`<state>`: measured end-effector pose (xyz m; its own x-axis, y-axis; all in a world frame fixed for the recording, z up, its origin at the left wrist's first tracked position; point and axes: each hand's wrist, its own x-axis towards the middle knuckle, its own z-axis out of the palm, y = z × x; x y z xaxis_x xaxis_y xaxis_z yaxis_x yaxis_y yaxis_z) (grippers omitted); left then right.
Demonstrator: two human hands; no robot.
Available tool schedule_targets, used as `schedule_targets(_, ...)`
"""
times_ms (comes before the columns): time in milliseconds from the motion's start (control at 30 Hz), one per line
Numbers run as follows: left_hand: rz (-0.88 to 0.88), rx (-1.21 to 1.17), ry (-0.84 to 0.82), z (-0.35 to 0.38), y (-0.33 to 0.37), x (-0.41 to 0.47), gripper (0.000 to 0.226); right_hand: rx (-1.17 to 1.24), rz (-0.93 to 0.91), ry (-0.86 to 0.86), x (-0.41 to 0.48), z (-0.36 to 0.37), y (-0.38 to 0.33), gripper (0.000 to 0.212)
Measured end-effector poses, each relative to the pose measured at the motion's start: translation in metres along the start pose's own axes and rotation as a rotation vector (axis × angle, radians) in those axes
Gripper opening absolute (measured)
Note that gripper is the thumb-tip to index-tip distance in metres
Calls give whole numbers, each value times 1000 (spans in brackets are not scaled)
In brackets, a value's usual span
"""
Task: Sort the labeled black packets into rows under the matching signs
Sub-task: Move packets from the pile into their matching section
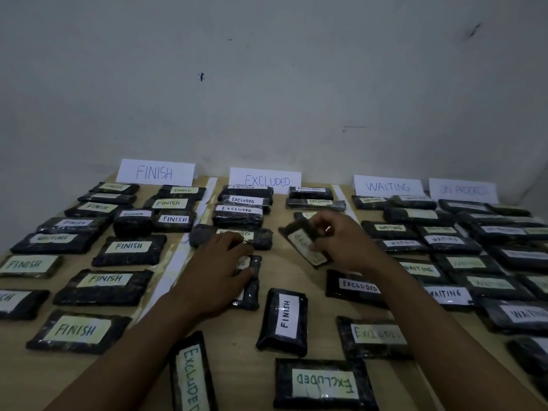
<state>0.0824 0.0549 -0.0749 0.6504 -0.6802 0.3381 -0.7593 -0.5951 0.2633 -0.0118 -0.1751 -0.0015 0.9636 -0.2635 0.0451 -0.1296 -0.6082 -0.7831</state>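
- While the FINISH sign (pixel 155 172) on the left already heads two well-filled rows, one WAITING-labelled packet (pixel 52 241) lies among them and looks misplaced.
- The left hand (pixel 218 262) rests with its fingers stretched fairly straight over a half-covered packet (pixel 250 287) below the EXCLUDED sign (pixel 265 180). It seems to press on the packet, not grip it.
- Near the front edge, a stray FINISH packet (pixel 283 321) and several loose EXCLUDED packets (pixel 323 387) lie at odd angles, not yet lined up.
- The right hand (pixel 347 243) pinches a tilted packet (pixel 302 244) between thumb and curled fingers, askew beside the middle rows. Its label is too blurred to read.
- Under the WAITING sign (pixel 388 186) and the ON PROGRESS sign (pixel 462 190), the rows appear full and orderly.
- By my judgement the sorting is well past halfway: the middle section and the two strays remain.
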Motion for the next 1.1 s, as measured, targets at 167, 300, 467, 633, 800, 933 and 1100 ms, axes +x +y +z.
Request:
schedule_targets(167, 1, -12, 17, 1, -2, -2, 58, 243, 125, 182, 11, -1, 2, 41)
schedule_targets(300, -19, -35, -1, 1, -3, -2, 61, 220, 133, 153, 9, 15, -1, 59)
schedule_targets(467, -26, -57, -1, 1, -3, -1, 64, -78, 90, 209, -4, 31, 3, 45)
schedule_targets(633, -18, -52, 4, 2, -4, -1, 62, -410, 62, 206, -20, 32, 7, 55)
schedule_targets(800, -20, -65, 0, 3, -5, 0, 62, -604, 49, 198, -31, 33, 10, 55)
schedule_targets(933, -21, -78, 5, 4, -6, 0, 61, -602, -82, 228, -44, 31, 6, 42)
schedule_targets(1100, -13, -132, 38, 2, -6, -1, 52, -413, -159, -283, -65, 28, -11, 59)
